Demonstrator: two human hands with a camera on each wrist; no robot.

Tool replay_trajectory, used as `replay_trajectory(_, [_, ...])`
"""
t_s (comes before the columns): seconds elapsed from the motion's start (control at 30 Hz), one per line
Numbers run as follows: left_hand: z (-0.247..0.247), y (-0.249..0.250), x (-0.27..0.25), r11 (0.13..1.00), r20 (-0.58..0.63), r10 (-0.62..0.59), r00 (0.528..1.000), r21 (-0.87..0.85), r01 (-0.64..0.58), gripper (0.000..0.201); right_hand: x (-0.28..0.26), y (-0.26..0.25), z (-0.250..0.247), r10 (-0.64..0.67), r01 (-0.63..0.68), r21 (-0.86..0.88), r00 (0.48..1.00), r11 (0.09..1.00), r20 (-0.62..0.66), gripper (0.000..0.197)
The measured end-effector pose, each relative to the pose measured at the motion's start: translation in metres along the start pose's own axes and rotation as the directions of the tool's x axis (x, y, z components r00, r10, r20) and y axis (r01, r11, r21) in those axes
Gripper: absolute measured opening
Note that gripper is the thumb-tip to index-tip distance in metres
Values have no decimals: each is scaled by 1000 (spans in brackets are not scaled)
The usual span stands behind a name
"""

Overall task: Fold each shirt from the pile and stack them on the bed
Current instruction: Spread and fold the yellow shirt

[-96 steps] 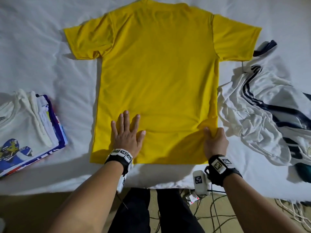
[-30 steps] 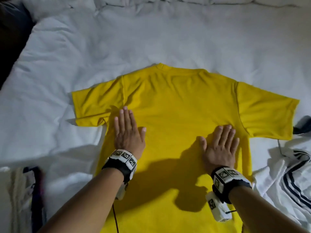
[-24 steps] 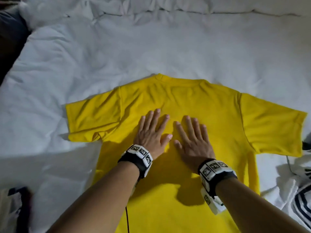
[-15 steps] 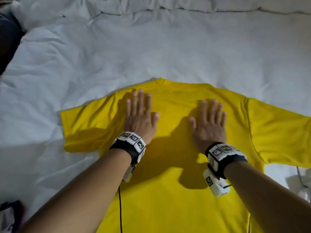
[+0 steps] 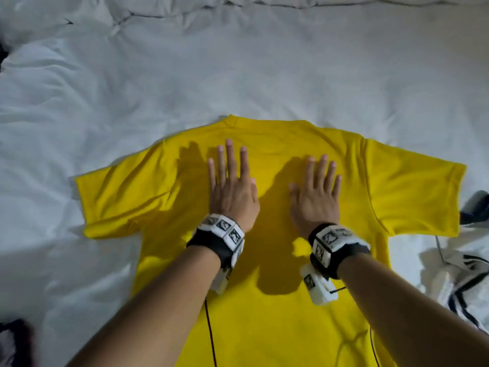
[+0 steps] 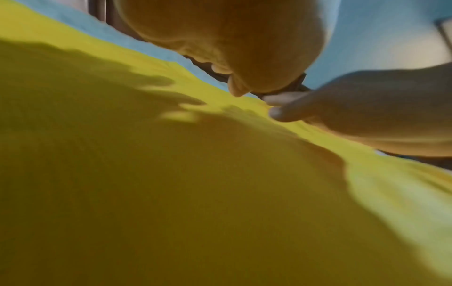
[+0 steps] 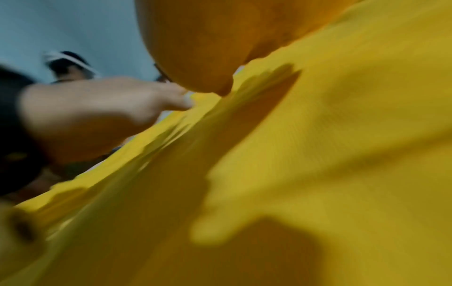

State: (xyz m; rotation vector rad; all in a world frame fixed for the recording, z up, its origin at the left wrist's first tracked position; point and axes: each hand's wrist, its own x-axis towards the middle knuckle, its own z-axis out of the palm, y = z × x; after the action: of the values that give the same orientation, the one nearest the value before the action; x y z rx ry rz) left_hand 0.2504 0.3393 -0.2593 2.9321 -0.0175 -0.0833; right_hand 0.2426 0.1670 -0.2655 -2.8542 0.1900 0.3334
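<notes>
**Two flat palms on a yellow tee**

Both hands down on the yellow T-shirt, spread back-up on the white bedsheet, collar pointing away, both short sleeves out to the sides. Left hand pressing flat on the upper back, a bit left of centre, fingers straight and close together, reaching toward the shoulder seam. Right hand doing the same just to the right, fingers straight and slightly fanned, thumb sticking out toward the other hand. Nothing gripped or pinched by either one, just open palms on fabric, with a small gap between the two.

Same story from the left wrist view: heel of the palm on the yellow cloth, right hand's fingertips touching down on the shirt nearby. Right wrist view pretty blurry, but lots of yellow with some ripples, plus the left hand resting on it.

Black wristbands with white marker blocks strapped on both wrists, thin black cable trailing down over the lower part of the shirt.

Off to the right edge, a crumpled white shirt with dark stripes, just beside the yellow one's right side. Bottom-left corner has a dark blurry bit of something, too smeared to name. Rumpled bedding bunched up along the far edge.
</notes>
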Motion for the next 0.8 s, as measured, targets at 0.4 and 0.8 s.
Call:
replay_trajectory(0.4, [48, 47, -77, 999, 168, 14, 986, 39, -21, 67, -135, 161, 13, -67, 75, -136, 996, 988, 59, 67])
replay_trajectory(0.8, [2, 170, -99, 989, 221, 50, 974, -149, -17, 25, -87, 190, -71, -103, 156, 119, 924, 981, -368, 29])
